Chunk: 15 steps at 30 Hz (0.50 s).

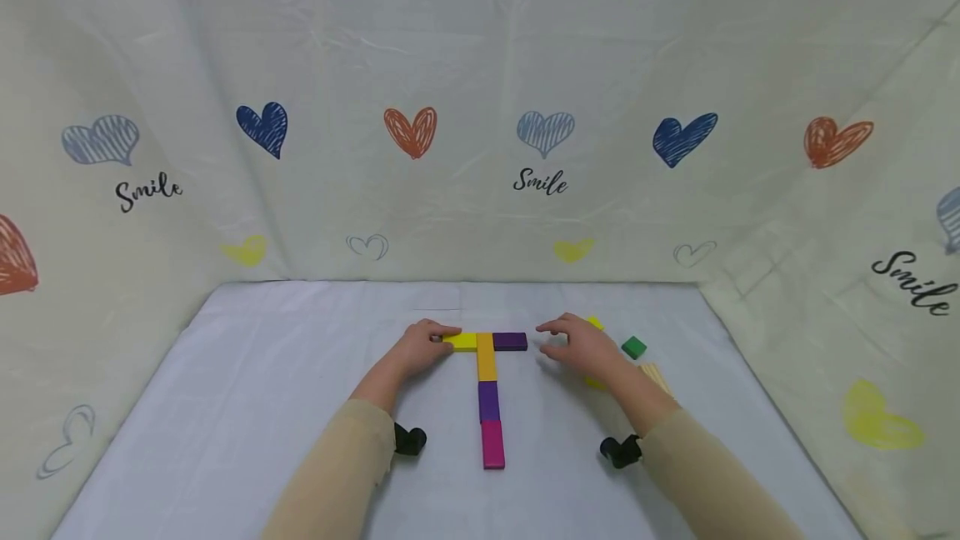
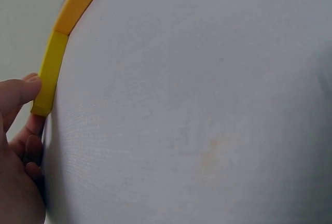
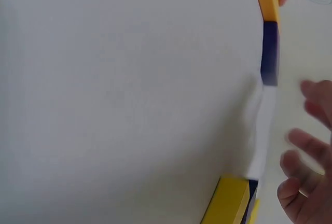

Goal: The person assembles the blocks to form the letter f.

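Note:
Flat coloured blocks lie end to end in a T on the white cloth. Its top has a yellow block [image 1: 464, 342] on the left and a dark purple block [image 1: 511, 342] on the right. Between them starts the stem: an orange block [image 1: 487, 358], a purple block [image 1: 489, 401] and a magenta block [image 1: 492, 444]. My left hand [image 1: 417, 350] pinches the outer end of the yellow block, thumb against its side in the left wrist view. Just right of the dark purple block, my right hand [image 1: 587, 347] hovers with fingers spread and loosely bent, holding nothing.
Behind and beside the right hand lie a green block [image 1: 633, 347], yellow pieces [image 1: 595, 323] and pale striped sticks [image 1: 656, 377]. A curtain [image 1: 465, 215] printed with hearts borders the white table [image 1: 285, 373] at the back and sides.

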{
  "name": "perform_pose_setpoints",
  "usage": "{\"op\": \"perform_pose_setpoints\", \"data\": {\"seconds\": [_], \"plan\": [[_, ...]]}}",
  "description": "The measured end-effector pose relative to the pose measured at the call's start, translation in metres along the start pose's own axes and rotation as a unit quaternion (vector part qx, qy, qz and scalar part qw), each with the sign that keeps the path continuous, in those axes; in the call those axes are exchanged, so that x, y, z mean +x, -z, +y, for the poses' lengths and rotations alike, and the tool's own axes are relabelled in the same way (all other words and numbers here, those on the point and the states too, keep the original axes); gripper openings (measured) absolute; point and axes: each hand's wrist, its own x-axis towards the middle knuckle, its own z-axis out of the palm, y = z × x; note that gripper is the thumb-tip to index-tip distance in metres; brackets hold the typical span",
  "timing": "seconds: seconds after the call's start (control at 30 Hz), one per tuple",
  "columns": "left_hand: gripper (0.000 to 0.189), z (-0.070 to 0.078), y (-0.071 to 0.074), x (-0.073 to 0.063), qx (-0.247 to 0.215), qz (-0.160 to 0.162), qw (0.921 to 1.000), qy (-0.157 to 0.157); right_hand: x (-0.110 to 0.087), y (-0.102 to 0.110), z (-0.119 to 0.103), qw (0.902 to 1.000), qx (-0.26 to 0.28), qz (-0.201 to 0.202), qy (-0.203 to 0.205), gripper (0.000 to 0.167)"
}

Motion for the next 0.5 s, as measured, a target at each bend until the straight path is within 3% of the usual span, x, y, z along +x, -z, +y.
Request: {"op": "perform_pose_setpoints", "data": {"seconds": [0.23, 0.5], "plan": [[0.034, -0.001, 0.000, 0.002, 0.001, -0.005, 0.9999, -0.009, -0.027, 0.016, 0.032, 0.9998, -0.001, 0.006, 0.021, 0.036], [0.033, -0.005, -0.001, 0.003, 0.003, 0.000, 0.9999, -0.012, -0.055, 0.034, 0.061, 0.9994, 0.024, -0.014, -0.021, 0.037]]}}
